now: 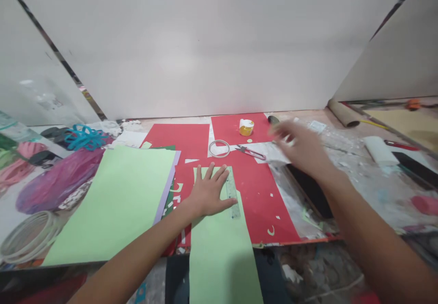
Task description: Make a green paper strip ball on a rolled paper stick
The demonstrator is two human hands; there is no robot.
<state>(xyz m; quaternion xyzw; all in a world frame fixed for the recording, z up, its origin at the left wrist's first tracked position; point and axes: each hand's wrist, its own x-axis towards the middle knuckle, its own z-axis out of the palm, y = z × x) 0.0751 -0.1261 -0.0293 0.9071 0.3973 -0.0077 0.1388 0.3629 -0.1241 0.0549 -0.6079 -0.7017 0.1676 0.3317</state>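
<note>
My left hand [210,194] lies flat with fingers spread on a light green paper strip [222,254]. Its thumb rests across a clear ruler [233,192] lying along the strip's right edge. The strip covers part of a red sheet [263,203] and hangs over the table's front edge. My right hand [299,146] is raised over the right side, smeared by motion; whether it holds anything cannot be made out. Left of it are pink-handled thread snips [251,152], a silvery ring [219,148] and a small yellow and white tub [246,127].
Large green sheets [119,199] lie to the left, beside a purple plastic bag [65,176], blue ribbon loops [85,136] and stacked rings [29,235]. A dark flat case [310,192] lies under my right forearm. A cardboard tube [344,113] rests near the back wall.
</note>
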